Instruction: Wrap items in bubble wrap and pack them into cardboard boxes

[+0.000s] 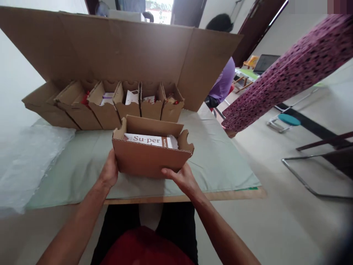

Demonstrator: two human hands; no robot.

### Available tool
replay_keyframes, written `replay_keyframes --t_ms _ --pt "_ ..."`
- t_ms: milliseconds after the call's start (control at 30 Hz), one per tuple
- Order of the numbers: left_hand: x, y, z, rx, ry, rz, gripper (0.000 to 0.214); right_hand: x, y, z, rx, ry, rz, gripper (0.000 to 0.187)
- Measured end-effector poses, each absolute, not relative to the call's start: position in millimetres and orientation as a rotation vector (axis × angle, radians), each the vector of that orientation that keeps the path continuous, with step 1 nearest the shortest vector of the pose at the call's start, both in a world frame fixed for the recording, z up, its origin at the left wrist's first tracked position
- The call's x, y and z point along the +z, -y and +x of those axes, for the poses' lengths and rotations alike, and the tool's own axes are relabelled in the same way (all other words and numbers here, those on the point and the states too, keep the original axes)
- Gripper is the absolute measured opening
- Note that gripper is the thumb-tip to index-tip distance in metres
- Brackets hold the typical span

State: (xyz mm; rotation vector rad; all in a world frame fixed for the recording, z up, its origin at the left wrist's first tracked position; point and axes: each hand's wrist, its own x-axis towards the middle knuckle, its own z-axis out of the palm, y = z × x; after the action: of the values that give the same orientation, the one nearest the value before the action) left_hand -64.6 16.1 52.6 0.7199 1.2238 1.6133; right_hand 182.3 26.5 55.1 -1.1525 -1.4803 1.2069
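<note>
I hold a small open cardboard box (146,158) over the table's near edge. My left hand (109,171) grips its left end with fingers wrapped behind it. My right hand (182,177) supports its lower right corner from beneath. Inside the box lies a white packet (150,140) printed "Su-per". Behind it stands a row of several similar cardboard boxes (110,105) with packets in them, set against a big unfolded cardboard sheet (121,51).
A pale green cloth (217,165) covers the wooden table. Clear plastic wrap (24,162) lies at the left. Another person's arm in a purple patterned sleeve (284,73) reaches in from the right. A second person in purple (223,82) sits behind. A metal chair frame (311,176) stands on the floor at right.
</note>
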Motion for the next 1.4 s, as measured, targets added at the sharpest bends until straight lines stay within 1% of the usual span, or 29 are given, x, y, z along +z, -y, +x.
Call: replay_keyframes --t_ms 100,267,467,567,733,867,967,1067,1233,1400 --pt "56.2 -20.8 -62.5 1.598 -1.198 0.789 0.050 60.9 -27.6 184.5 1.178 1.464 -1.178 0.055" --pt "64.2 -28.2 -56.1 1.617 -1.141 0.819 0.045 72.3 -34.7 193.1 1.110 1.494 -1.183 0.059" --pt "60.1 -25.6 -52.9 1.665 -1.083 0.784 0.044 71.5 -30.2 200.1 0.996 1.594 -1.210 0.051" --pt "55.0 -25.1 -48.8 1.642 -1.101 0.796 0.043 66.6 -29.5 202.4 1.010 1.578 -1.226 0.049" --pt "58.4 -37.9 -35.7 1.604 -1.083 0.819 0.045 70.8 -39.5 212.2 1.061 1.490 -1.181 0.056" --pt "63.6 -46.0 -29.1 1.559 -1.035 0.846 0.045 78.8 -45.1 220.4 1.005 1.516 -1.210 0.052" --pt "60.6 -43.7 -27.6 1.637 -1.024 0.832 0.047 77.2 -46.3 223.2 1.026 1.538 -1.186 0.054" --pt "54.2 -37.5 -27.7 1.644 -0.990 0.837 0.049 72.3 -46.8 224.3 1.011 1.538 -1.179 0.050" --pt "44.6 -30.5 -30.9 1.730 -1.023 0.772 0.045 67.9 -46.3 223.4 1.006 1.579 -1.170 0.047" --pt "34.6 -33.0 -14.3 1.613 -0.994 0.758 0.050 63.0 -37.2 240.4 0.995 1.531 -1.217 0.046"
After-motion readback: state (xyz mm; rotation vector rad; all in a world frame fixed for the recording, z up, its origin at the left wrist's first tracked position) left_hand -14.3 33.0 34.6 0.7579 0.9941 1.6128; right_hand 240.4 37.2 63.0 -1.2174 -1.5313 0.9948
